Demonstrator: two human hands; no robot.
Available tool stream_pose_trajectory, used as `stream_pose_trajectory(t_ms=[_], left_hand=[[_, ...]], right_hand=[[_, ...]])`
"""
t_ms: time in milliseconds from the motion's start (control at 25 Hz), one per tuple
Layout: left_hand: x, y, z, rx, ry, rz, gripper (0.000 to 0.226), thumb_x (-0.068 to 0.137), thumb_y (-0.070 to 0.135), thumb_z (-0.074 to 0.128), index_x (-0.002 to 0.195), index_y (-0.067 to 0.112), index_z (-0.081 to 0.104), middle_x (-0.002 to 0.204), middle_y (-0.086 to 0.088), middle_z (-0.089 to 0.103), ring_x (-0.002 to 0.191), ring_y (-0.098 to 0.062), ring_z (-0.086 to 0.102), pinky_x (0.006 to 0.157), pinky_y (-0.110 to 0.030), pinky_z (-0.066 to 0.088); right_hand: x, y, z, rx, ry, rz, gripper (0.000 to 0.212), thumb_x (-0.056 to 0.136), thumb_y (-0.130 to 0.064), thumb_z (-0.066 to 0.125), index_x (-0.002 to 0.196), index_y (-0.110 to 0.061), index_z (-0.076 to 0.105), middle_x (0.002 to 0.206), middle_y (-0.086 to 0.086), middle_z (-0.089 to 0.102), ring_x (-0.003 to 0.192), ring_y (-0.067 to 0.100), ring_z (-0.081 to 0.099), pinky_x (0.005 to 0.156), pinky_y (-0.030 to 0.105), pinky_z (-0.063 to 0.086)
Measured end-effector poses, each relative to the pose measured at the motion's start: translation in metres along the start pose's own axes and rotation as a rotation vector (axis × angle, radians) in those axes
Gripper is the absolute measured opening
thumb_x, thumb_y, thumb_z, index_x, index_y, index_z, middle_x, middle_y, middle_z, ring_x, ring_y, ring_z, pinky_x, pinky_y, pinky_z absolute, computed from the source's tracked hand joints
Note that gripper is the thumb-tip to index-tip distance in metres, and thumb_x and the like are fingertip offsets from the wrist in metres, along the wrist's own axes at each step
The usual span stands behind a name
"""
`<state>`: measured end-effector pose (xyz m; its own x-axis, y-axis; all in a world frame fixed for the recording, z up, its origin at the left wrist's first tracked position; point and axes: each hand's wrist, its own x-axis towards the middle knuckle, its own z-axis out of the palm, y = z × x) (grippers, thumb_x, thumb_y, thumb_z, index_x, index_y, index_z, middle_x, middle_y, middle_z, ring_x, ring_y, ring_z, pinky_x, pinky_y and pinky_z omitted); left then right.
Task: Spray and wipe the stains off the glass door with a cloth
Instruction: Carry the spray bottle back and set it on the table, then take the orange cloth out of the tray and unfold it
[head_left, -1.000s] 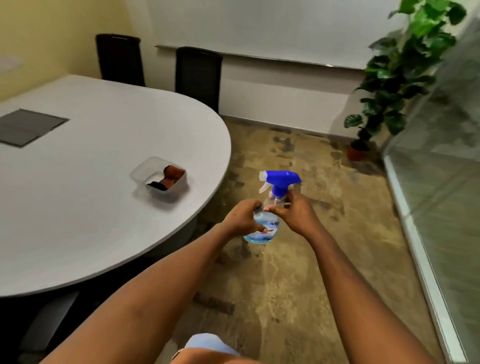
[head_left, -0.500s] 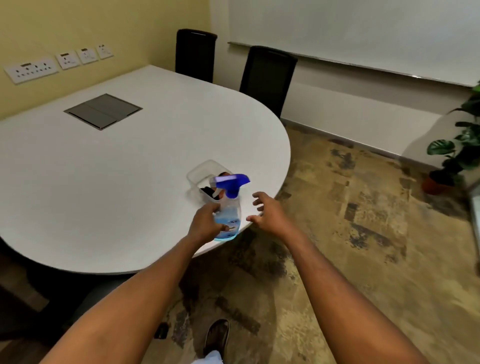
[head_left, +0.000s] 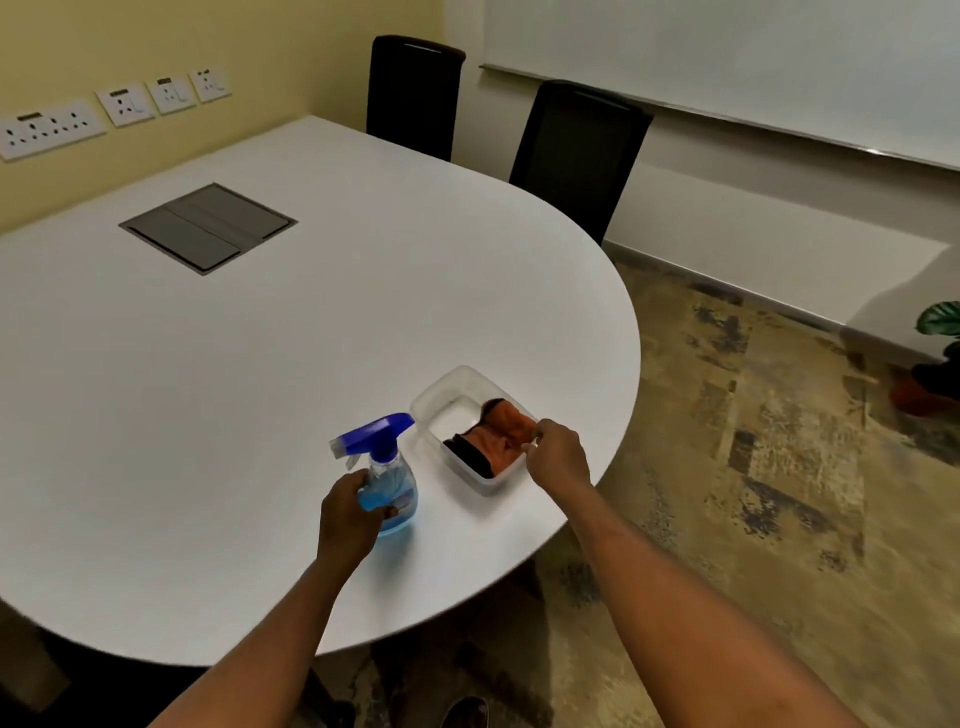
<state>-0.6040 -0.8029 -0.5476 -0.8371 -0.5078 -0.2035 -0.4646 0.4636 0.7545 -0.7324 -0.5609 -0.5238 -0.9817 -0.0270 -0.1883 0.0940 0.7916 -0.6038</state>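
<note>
Left hand (head_left: 347, 519) fingers wrap the spray bottle (head_left: 388, 478), standing upright on the white surface (head_left: 260, 364). Right hand (head_left: 558, 454) fingers pinch the orange cloth (head_left: 501, 434) lying in the clear tub (head_left: 457, 395), just right of the bottle.

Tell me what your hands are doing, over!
Left hand around spray bottle on table. Right hand pinching orange cloth in tub. Nothing blocking.

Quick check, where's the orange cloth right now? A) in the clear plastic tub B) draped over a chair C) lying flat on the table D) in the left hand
A: the orange cloth sits bunched inside the clear tub on the table, with the right hand reaching it, while the left hand holds the spray bottle.
</note>
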Motion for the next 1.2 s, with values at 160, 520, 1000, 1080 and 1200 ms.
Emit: stream_pose_trajectory(t_ms=[160,520,1000,1080,1200], left_hand=[[0.022,-0.01,0.006,-0.034,-0.011,-0.023,0.028,0.079,0.01,0.076,0.105,0.01,0.066,0.098,-0.005,0.069,0.092,-0.024,0.064,0.069,-0.021,0.044],[0.041,-0.015,0.008,-0.073,-0.057,-0.076,0.043,0.08,0.013,0.077,0.119,0.003,0.062,0.116,-0.014,0.068,0.104,-0.029,0.064,0.093,-0.037,0.052],[0.038,-0.037,0.014,-0.128,-0.027,-0.079,0.056,0.075,0.009,0.081,0.125,0.007,0.057,0.124,-0.013,0.064,0.114,-0.03,0.061,0.087,-0.03,0.049],[0.035,-0.04,0.014,-0.099,-0.033,-0.091,0.069,0.072,0.01,0.084,0.132,0.006,0.052,0.133,-0.013,0.058,0.123,-0.031,0.055,0.097,-0.036,0.049],[0.015,-0.049,0.016,0.034,0.077,-0.154,0.075,0.067,0.021,0.088,0.129,0.004,0.051,0.135,-0.014,0.047,0.123,-0.029,0.05,0.1,-0.034,0.044]], right_hand=[[0.039,-0.007,0.008,-0.178,0.007,0.028,0.019,0.089,-0.019,0.058,0.106,-0.011,0.06,0.106,0.011,0.065,0.099,0.031,0.06,0.084,0.039,0.048],[0.072,-0.01,0.04,-0.388,-0.074,-0.013,0.024,0.089,-0.026,0.058,0.109,-0.012,0.059,0.108,0.009,0.063,0.105,0.031,0.055,0.087,0.041,0.04],[0.076,-0.011,0.072,-0.668,0.085,-0.09,0.015,0.08,-0.008,0.051,0.092,-0.012,0.058,0.1,0.009,0.057,0.095,0.028,0.051,0.08,0.036,0.035],[0.077,-0.01,0.074,-0.649,0.104,-0.08,0.015,0.079,-0.007,0.054,0.093,-0.012,0.058,0.103,0.009,0.054,0.096,0.028,0.05,0.078,0.037,0.035],[0.076,-0.011,0.075,-0.65,0.118,-0.07,0.017,0.078,-0.007,0.056,0.094,-0.013,0.059,0.103,0.007,0.054,0.097,0.027,0.049,0.075,0.038,0.035]])
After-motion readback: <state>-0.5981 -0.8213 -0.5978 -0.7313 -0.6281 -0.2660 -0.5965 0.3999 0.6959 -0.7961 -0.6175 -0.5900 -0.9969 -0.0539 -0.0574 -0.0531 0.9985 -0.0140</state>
